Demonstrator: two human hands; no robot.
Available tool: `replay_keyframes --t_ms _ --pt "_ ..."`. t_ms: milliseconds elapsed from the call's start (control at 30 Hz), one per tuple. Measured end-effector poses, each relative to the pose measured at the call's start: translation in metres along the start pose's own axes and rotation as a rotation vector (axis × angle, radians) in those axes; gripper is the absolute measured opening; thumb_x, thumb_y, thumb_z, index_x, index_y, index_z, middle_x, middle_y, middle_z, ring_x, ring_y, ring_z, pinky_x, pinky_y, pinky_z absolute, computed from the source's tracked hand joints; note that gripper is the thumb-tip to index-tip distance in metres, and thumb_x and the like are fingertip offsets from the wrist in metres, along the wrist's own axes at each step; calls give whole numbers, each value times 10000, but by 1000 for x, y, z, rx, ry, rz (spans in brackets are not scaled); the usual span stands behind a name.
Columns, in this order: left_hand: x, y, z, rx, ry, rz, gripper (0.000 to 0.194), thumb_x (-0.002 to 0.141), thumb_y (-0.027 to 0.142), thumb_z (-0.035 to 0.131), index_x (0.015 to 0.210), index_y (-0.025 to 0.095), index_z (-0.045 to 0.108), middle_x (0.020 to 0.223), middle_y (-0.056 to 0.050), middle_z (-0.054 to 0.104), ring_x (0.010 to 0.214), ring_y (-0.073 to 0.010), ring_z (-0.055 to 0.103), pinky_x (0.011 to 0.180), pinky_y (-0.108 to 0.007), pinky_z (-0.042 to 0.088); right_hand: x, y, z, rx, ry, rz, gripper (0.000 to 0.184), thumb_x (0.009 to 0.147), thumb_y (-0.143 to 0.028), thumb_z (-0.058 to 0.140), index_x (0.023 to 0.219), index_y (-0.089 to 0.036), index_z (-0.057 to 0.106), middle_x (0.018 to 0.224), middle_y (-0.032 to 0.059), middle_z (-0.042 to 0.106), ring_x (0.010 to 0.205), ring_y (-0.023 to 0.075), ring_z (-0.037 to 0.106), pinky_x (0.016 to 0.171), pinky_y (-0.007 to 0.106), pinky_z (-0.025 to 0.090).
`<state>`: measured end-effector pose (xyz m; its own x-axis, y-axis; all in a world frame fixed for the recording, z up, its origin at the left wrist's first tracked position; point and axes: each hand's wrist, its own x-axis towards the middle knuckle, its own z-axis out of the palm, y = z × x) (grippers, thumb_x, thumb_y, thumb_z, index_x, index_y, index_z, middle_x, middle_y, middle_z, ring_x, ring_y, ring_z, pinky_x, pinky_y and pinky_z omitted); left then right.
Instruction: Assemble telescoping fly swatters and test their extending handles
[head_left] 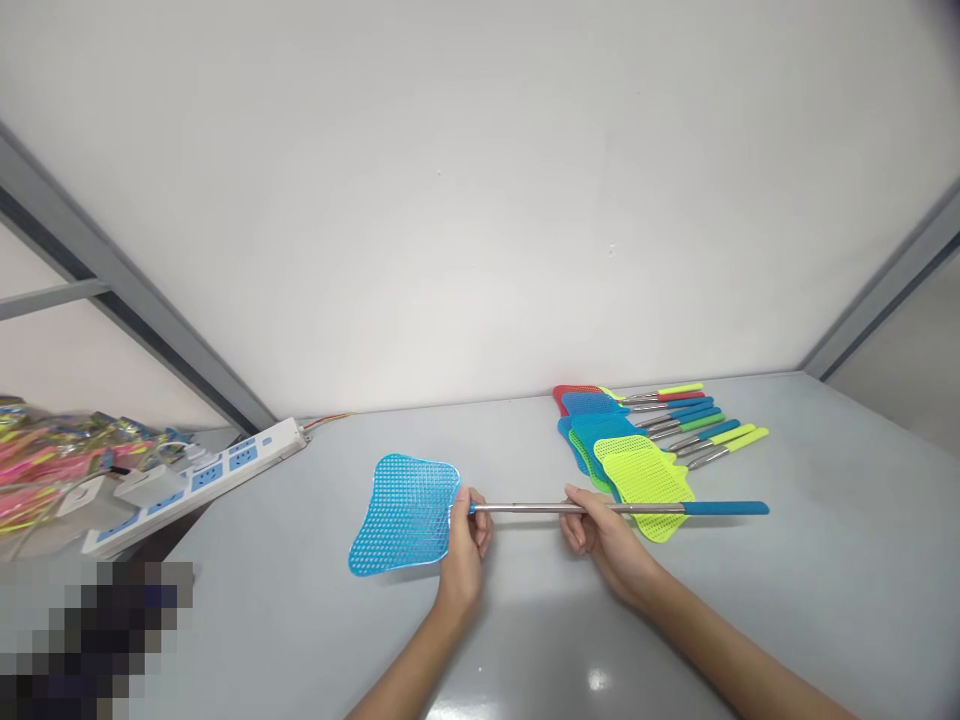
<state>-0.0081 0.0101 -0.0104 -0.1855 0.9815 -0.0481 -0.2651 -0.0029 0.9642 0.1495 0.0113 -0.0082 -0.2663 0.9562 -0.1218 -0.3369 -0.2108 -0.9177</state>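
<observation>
A blue fly swatter (409, 515) with an extended metal rod and a blue grip is held level above the table. My left hand (466, 540) is closed around its neck, thumb on top, right beside the perforated head. Midway along the rod, my right hand (604, 535) pinches the metal between thumb and fingers. Just behind my right hand lies a fanned pile of fly swatters (645, 475) in yellow, blue, green and red, their rods short and their grips pointing right.
A white power strip (217, 480) with plugged-in adapters runs along the table's left edge. Beyond it are shiny plastic-wrapped, colourful items (52, 470). A pale wall (450, 220) stands behind the grey table (300, 620), with metal frame posts at both sides.
</observation>
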Motion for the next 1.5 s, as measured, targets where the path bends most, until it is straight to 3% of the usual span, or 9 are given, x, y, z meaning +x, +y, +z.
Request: replay_keyframes --t_ms 167,267,367,467,667,933,1500 --pt "4 6 -3 101 -172 -23 402 763 488 381 521 176 308 428 77 230 372 -51 198 386 -196 165 0 -4 -3 45 -38 6 478 791 -374 398 366 -157 379 363 -13 381 375 75 337 422 224 238" --pt "6 9 -7 132 -323 -74 412 753 509 386 525 178 292 416 88 226 344 -38 193 391 -196 182 0 -3 -5 100 -147 123 458 808 -427 311 437 -168 383 374 -9 424 338 78 337 375 212 232" --pt "7 10 -8 102 -384 -150 418 746 525 385 532 183 277 411 97 215 327 -33 180 392 -200 198 0 2 -8 110 -262 236 462 815 -455 232 497 -171 408 387 6 474 317 88 358 348 206 235" --pt "6 9 -8 49 -409 -195 418 753 522 377 536 185 261 418 97 210 330 -32 174 391 -201 201 1 5 -10 111 -303 220 473 819 -442 220 499 -161 427 406 16 497 337 91 392 368 210 274" --pt "4 4 -6 29 -418 -194 424 778 499 353 521 181 244 430 89 211 336 -27 169 387 -203 178 0 4 -12 135 -292 201 495 826 -412 221 458 -158 433 296 -24 410 259 70 325 360 207 260" --pt "-3 9 -1 219 -352 -67 455 780 501 354 480 174 251 414 69 218 366 -40 204 392 -214 148 -2 2 -11 221 -309 261 467 820 -398 232 434 -178 376 256 -31 382 210 76 291 306 202 214" --pt "-11 9 1 281 -330 -64 383 795 428 374 510 184 296 473 50 269 426 -68 231 410 -211 188 -2 3 -13 322 -277 509 436 802 -382 260 417 -181 297 238 -54 327 193 67 264 315 201 157"
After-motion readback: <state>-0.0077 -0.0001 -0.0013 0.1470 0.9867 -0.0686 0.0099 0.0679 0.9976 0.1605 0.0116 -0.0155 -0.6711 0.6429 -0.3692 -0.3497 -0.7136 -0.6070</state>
